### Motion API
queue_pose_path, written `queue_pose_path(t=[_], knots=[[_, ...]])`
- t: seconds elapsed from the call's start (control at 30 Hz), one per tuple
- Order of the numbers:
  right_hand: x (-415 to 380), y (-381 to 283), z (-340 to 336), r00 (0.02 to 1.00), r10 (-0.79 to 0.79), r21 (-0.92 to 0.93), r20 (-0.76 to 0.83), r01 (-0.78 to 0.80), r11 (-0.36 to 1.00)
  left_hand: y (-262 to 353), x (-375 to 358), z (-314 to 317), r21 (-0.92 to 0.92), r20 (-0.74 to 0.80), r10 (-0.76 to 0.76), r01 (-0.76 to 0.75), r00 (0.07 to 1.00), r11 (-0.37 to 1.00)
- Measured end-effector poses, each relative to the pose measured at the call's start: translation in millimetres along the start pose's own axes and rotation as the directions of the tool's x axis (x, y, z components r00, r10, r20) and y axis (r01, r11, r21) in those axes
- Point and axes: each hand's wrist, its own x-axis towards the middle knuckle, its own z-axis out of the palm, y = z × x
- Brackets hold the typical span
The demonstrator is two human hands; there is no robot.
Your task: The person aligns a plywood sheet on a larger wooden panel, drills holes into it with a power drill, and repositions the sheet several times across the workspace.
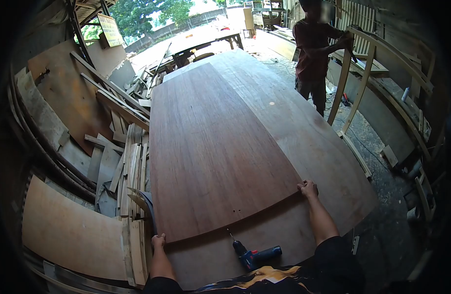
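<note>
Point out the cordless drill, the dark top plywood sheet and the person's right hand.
cordless drill (252,255), head view, on its blue body.
dark top plywood sheet (210,147), head view, on the middle of its face.
right hand (308,188), head view, on the back of the hand at the sheet's near corner.

Between your left hand (158,240) and right hand (309,188) the near strip of the lower sheet (304,132) lies open, except for the cordless drill (255,254) lying just before your body with its bit pointing up toward the dark panel (210,147). The panel's top is bare along its whole length. To your left, stacked offcuts (129,166) crowd right against the table edge. On the right the floor gives passage, though a person (313,54) and a curved wooden frame (358,83) stand at the far end; cables there seem to trail.
</note>
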Motion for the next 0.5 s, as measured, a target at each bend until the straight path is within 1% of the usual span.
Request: queue_pose_path(t=[0.07,0.13,0.17,0.23,0.27,0.3,0.37,0.4,0.43,0.47,0.5], knots=[[-3.7,-7.1,-8.1,0.998,0.060,0.001,0.029,-0.060,0.998,8.0,-9.7,-7.1,-0.007,0.002,-0.005,0.005,1.000,1.000],[-1.3,-3.0,-9.0,0.999,0.034,-0.007,0.020,-0.034,0.999,7.5,-13.3,-3.1,-0.004,0.014,-0.037,0.037,0.999,0.999],[-2.0,-2.6,-7.2,1.000,0.011,-0.007,0.011,-0.011,1.000,6.4,-6.6,-0.3,0.002,-0.001,-0.006,0.006,1.000,1.000],[-10.9,-10.9,-14.5,0.996,0.012,-0.029,0.087,-0.010,1.000,-4.2,-5.8,1.8,-0.009,-0.037,0.029,-0.029,0.999,1.000],[-16.1,-13.7,-14.9,1.000,0.009,-0.083,0.004,-0.009,0.997,-5.5,-10.0,1.8,-0.030,-0.058,0.031,-0.032,0.998,0.999],[-22.9,-19.7,-15.0,0.997,-0.011,-0.137,-0.081,-0.001,0.991,-18.1,0.5,13.2,-0.114,-0.072,0.043,-0.051,0.996,0.992],[-55.6,-41.7,-26.8,0.976,-0.014,-0.156,-0.219,-0.021,0.988,15.3,-47.0,-18.4,-0.133,-0.084,-0.015,0.003,0.996,0.991],[-68.9,-39.2,-22.6,0.945,-0.101,-0.145,-0.312,0.057,0.988,20.6,-57.2,-26.5,-0.123,-0.098,0.010,-0.022,0.995,0.992],[-82.2,-34.7,-19.7,0.897,-0.176,-0.131,-0.406,0.133,0.982,7.9,-47.0,-14.5,-0.109,-0.182,0.055,-0.075,0.982,0.991],[-96.5,-32.8,-17.5,0.939,-0.153,-0.060,-0.309,0.141,0.988,13.1,-56.6,-24.2,-0.109,-0.157,0.045,-0.063,0.987,0.992],[-119.3,-26.6,-12.0,0.972,-0.120,0.008,-0.201,0.124,0.992,-8.4,-35.1,-3.2,-0.143,-0.219,0.135,-0.169,0.966,0.975]])
